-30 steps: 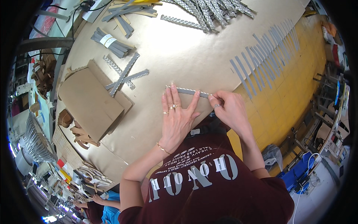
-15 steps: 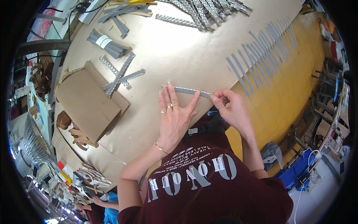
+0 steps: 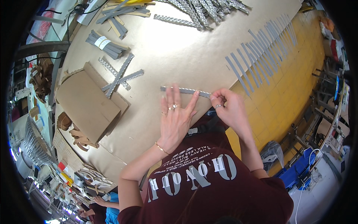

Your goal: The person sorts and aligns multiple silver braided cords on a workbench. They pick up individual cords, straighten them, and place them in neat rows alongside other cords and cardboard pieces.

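Observation:
A narrow grey strip with a silver braided edge [image 3: 187,90] lies slantwise near the table's front edge. My left hand [image 3: 175,121] is spread over it; the index fingertip touches the strip, while the other fingers, a little blurred, reach across it. The strip's left end shows beyond those fingers. At the right end, my right hand [image 3: 232,110] pinches the strip between thumb and index finger, the remaining fingers curled in. To the left, grey strips [image 3: 120,76] and silver braided pieces [image 3: 108,66] lie crossed beside a folded cardboard piece [image 3: 87,102].
Silver braids [image 3: 209,13] are heaped at the far side. A banded bundle of grey strips [image 3: 106,44] and loose grey and tan strips [image 3: 119,18] lie far left. Several grey strips [image 3: 253,59] overhang the table's right edge. Another person's arm [image 3: 106,202] shows lower left.
My left hand's middle, ring and little fingers have shifted on the strip, uncovering more of its left end. My right hand keeps its pinch, nearly still.

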`<state>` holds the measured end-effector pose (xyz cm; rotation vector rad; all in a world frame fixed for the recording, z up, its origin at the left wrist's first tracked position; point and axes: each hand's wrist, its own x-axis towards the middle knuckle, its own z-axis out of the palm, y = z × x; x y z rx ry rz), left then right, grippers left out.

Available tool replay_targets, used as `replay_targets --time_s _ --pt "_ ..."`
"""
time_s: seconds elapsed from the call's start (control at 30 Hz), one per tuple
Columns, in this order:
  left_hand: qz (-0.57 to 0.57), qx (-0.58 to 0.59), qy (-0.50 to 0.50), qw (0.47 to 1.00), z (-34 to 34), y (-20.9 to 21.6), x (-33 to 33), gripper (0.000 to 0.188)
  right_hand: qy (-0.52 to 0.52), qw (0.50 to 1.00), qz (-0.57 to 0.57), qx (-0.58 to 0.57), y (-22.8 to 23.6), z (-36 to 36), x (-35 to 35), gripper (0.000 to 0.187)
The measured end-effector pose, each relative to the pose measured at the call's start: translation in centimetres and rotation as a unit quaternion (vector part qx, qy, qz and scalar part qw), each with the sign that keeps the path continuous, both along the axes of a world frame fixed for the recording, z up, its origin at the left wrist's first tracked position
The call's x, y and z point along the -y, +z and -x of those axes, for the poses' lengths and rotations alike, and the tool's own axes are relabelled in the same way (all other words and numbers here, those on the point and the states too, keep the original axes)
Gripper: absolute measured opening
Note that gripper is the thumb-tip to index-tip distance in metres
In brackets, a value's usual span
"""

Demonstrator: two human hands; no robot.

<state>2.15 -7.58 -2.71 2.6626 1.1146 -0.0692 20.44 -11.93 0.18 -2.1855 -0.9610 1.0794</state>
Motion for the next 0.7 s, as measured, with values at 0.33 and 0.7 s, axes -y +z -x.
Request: replay_targets --time_s 0.33,0.7 --pt "0.053 -0.02 -0.096 0.994 -0.55 -0.06 -0.24 0.062 0.04 0.996 -0.069 0.041 -0.29 0.56 0.21 0.011" --pt "0.072 0.014 -0.08 0.994 -0.58 -0.04 -0.17 0.075 0.027 0.999 -0.019 0.039 -0.63 0.52 0.01 0.013"
